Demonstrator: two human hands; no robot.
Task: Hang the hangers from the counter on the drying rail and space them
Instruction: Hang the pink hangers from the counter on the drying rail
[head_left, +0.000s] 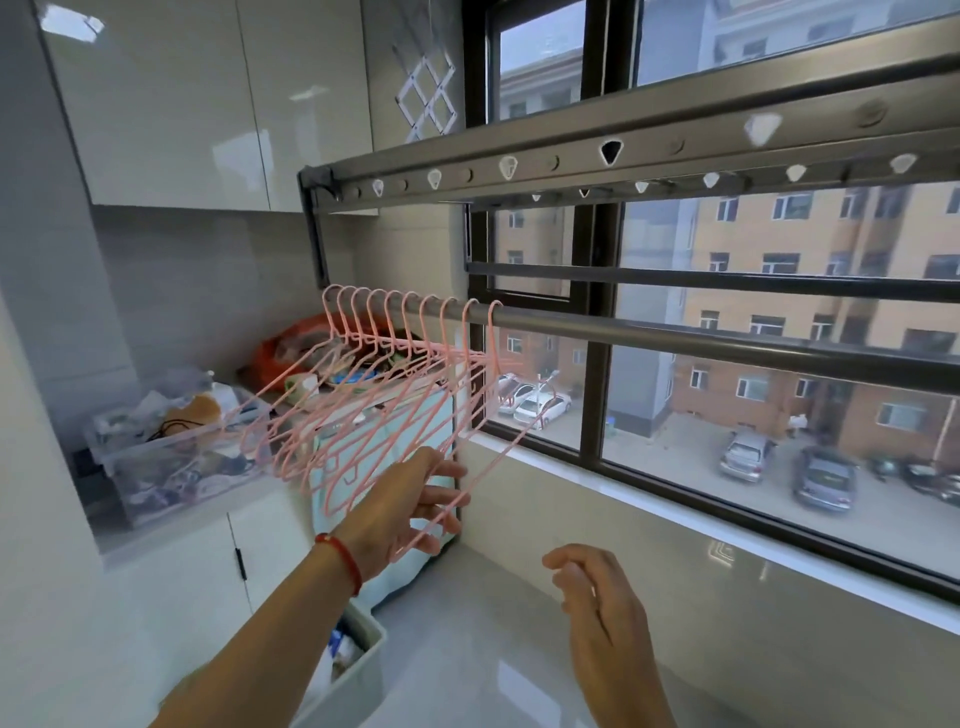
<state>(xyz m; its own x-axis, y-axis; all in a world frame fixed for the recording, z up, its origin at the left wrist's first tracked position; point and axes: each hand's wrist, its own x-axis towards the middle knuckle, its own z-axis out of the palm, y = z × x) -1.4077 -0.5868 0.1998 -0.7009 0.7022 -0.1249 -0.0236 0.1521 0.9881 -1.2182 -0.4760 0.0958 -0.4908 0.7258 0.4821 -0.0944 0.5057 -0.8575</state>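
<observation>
Several thin pink hangers (363, 415) hang by their hooks from the left end of the round grey drying rail (675, 335), bunched close together and swung toward me. My left hand (405, 506), with a red cord on its wrist, has its fingers curled around the lower bar of the rightmost hanger (467, 483). Lower right, over the glossy white counter (493, 649), my right hand (597, 603) hovers with fingers loosely bent and nothing in it.
A flat perforated bar (623, 150) of the drying rack runs above the rail. A window (727, 364) fills the right. At left stand a clear bin of clutter (171, 457), an orange bag (291, 348), a light-blue covered box (415, 415) and a white bin (353, 670).
</observation>
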